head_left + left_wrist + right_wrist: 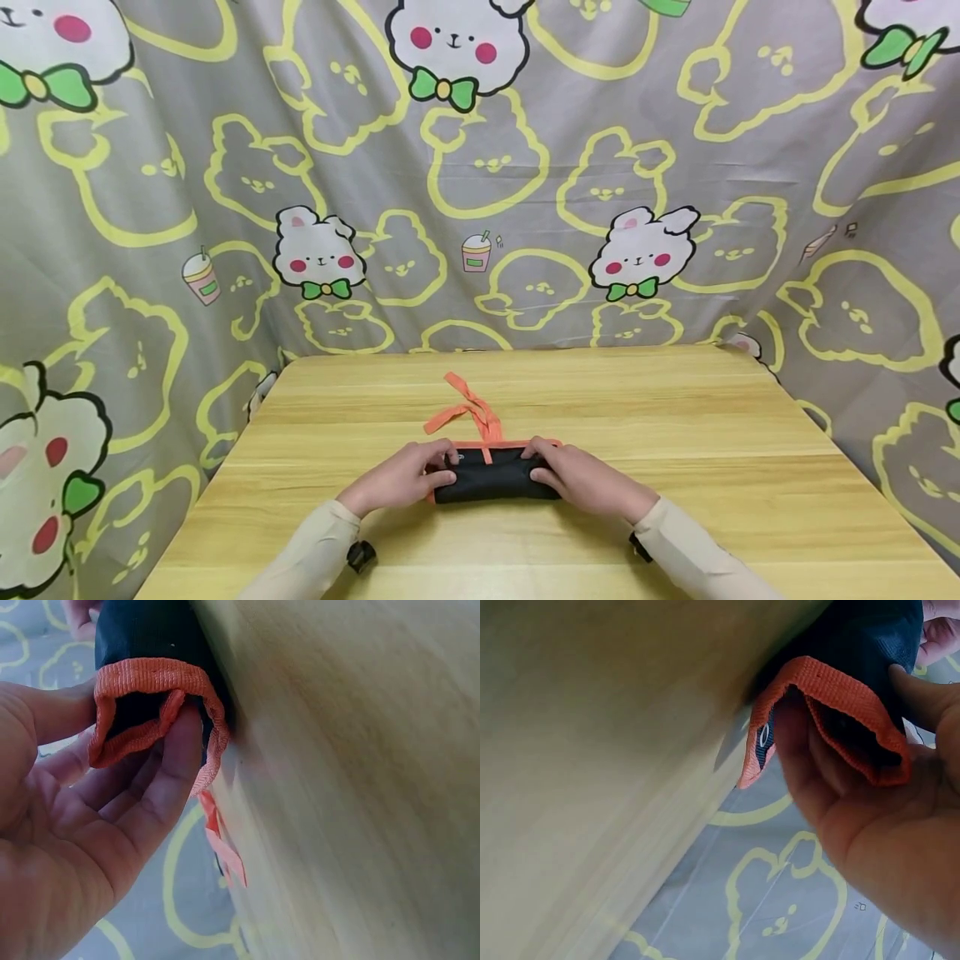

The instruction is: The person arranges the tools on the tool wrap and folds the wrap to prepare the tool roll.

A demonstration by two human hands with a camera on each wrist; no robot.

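Note:
A black fabric roll-up pouch (491, 483) with orange edging lies across the near middle of the table, partly rolled. My left hand (408, 477) grips its left end, thumb on the near side and fingers curled at the fold. At the opposite end, my right hand (588, 482) holds it the same way. Orange tie straps (483, 417) stretch from its far edge over the wood. In the left wrist view, orange binding (154, 675) rings the rolled end, with fingertips tucked between layers. The right wrist view shows similar orange binding (840, 694) and fingers inside the fold.
The wooden table (660, 400) extends on all sides of the pouch. A grey curtain (525, 192) with cartoon animal prints hangs behind it and along both sides. Black bands (362, 556) circle the sleeved wrists.

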